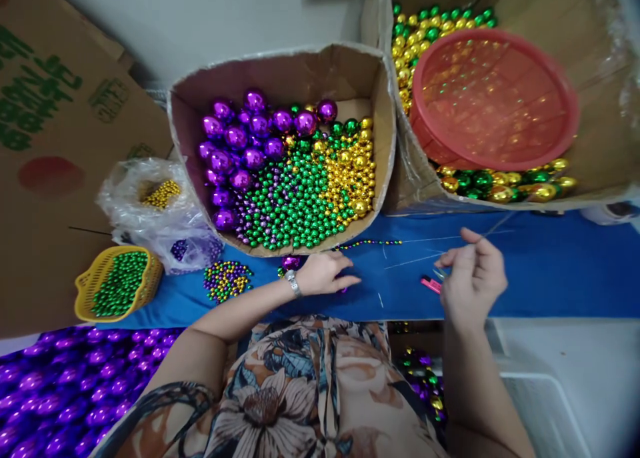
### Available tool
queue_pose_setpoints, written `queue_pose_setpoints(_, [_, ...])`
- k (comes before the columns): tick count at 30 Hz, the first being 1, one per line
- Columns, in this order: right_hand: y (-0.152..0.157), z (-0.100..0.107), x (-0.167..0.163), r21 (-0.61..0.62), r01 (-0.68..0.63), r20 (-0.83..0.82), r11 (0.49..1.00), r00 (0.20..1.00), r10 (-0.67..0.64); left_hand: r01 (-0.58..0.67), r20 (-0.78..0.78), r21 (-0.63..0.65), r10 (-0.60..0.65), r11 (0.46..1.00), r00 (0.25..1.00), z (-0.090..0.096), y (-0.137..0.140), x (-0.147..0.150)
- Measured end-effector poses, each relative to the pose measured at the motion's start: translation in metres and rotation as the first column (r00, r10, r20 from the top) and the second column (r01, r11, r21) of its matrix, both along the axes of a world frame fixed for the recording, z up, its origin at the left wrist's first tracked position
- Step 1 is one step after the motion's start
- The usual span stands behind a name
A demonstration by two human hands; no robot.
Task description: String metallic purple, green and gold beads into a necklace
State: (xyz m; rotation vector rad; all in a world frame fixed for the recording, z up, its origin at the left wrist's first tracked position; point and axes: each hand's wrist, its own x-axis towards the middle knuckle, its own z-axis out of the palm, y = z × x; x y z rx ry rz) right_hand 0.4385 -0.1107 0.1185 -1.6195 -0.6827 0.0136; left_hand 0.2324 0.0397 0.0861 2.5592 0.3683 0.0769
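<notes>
My left hand (327, 273) is at the front of the large box, palm down, its fingers stretched and apart. A small purple bead (343, 289) shows just under its fingertips, and a bigger purple ball (291, 263) is beside the wrist. To the right, my right hand (473, 281) is raised with thumb and forefinger pinched on a thin clear thread (433, 239). That thread leads left to a strand of small green, gold and purple beads (373, 243) on the blue cloth. A pink-handled item (431, 285) lies next to the right hand; its kind is unclear.
A cardboard box (280, 61) holds purple, green and gold balls. Right of it, another box (520, 208) contains a red basket (570, 111) over more balls. Left are a yellow basket (155, 278) of green beads, a mixed bead pile (227, 281) and plastic bags (125, 205).
</notes>
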Motion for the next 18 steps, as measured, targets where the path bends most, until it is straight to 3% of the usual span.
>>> queue_pose_setpoints(3, [-0.004,-0.008,-0.013,-0.136,-0.115,-0.006,0.984,0.993,0.115,-0.157,0.235,-0.076,0.171,0.985,0.957,0.012,0.023,0.024])
queue_pose_setpoints(6, [-0.005,-0.017,-0.024,-0.252,-0.230,0.025,0.940,0.969,0.244,-0.289,0.347,-0.026,0.280,0.957,0.895,0.011,0.050,0.059])
queue_pose_setpoints(11, [-0.003,-0.025,-0.038,-0.399,-0.292,0.149,0.869,0.915,0.376,-0.346,0.228,0.020,0.333,0.938,0.915,-0.003,0.067,0.100])
queue_pose_setpoints(13, [-0.003,-0.028,-0.042,-0.417,-0.284,0.212,0.864,0.893,0.396,-0.349,0.233,-0.097,0.362,0.932,0.903,-0.002,0.067,0.102])
queue_pose_setpoints(14, [-0.004,-0.030,-0.043,-0.417,-0.280,0.244,0.864,0.882,0.404,-0.350,0.255,-0.220,0.400,0.910,0.880,-0.001,0.066,0.100])
queue_pose_setpoints(15, [-0.004,-0.033,-0.045,-0.414,-0.282,0.272,0.866,0.869,0.414,-0.339,0.268,-0.387,0.456,0.858,0.849,0.002,0.066,0.096])
queue_pose_setpoints(16, [-0.004,-0.035,-0.046,-0.410,-0.288,0.295,0.865,0.856,0.424,-0.304,0.256,-0.575,0.520,0.759,0.815,0.005,0.065,0.090])
queue_pose_setpoints(18, [-0.005,-0.042,-0.049,-0.415,-0.299,0.317,0.859,0.838,0.444,-0.180,0.165,-0.876,0.629,0.447,0.759,0.013,0.065,0.077])
